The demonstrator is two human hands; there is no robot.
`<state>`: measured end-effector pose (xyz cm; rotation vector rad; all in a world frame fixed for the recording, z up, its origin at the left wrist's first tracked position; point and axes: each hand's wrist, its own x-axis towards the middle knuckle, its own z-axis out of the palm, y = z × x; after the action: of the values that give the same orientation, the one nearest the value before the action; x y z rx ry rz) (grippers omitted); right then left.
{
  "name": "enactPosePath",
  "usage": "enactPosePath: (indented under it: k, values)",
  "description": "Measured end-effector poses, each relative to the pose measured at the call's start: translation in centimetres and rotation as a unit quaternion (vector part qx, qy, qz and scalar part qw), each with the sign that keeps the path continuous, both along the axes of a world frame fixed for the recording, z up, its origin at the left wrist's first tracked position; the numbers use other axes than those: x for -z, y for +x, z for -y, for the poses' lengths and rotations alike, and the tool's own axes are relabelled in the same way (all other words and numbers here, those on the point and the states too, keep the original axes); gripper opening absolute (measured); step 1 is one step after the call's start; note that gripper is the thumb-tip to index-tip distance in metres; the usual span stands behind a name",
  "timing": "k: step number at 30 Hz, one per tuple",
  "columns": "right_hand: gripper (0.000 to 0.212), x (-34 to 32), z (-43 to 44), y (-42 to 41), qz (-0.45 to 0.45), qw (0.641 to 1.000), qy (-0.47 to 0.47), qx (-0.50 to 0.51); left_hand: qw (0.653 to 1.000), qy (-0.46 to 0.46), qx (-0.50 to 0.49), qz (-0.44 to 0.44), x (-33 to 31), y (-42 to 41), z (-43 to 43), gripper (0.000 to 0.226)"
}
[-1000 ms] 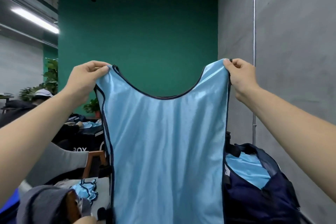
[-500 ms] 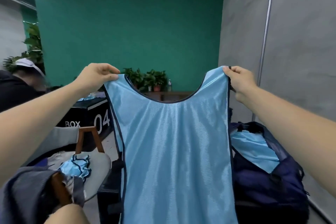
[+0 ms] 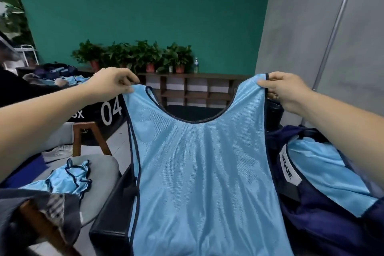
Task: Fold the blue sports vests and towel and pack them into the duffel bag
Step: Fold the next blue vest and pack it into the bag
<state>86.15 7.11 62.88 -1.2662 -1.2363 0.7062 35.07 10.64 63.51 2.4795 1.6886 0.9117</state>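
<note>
A light-blue vest (image 3: 199, 172) with dark trim hangs in the air in front of the person. Its long axis is vertical: neck scoop up, hem down and running past the bottom edge of the view, broad face toward the camera. It is held by its 2 shoulder straps. The left hand (image 3: 110, 85) pinches the left strap, fingers (image 3: 126, 80) curled over the top edge. The right hand (image 3: 287, 91) grips the right strap the same way, fingers (image 3: 270, 84) closed on the cloth. The straps are level and pulled apart, so the cloth is spread nearly flat (a few soft creases run down it). Just right of it sits the navy bag (image 3: 332, 226), open, with a folded vest (image 3: 326, 174) lying inside. To the left a crumpled vest (image 3: 66, 178) lies on a grey chair (image 3: 99, 170). Behind stands a black box (image 3: 112, 110) marked 04.
</note>
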Motion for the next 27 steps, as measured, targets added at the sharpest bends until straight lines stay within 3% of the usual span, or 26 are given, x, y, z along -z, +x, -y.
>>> enactPosePath:
  k: [4, 14, 27]
  values:
    - [0.013, 2.7, -3.7, -0.3, 0.012, 0.999, -0.035, 0.001, 0.997, -0.031, -0.007, 0.074, 3.4, 0.1, -5.1, 0.020]
    - [0.014, 9.7, -12.8, -1.3, 0.068, 0.993, -0.099, 0.018, 0.999, -0.030, -0.039, 0.008, 11.8, 0.1, -15.0, 0.015]
    - [0.012, 12.3, -19.0, -0.4, 0.114, 0.985, -0.098, 0.082, 0.999, 0.006, -0.039, -0.012, 15.0, 2.5, -22.3, 0.018]
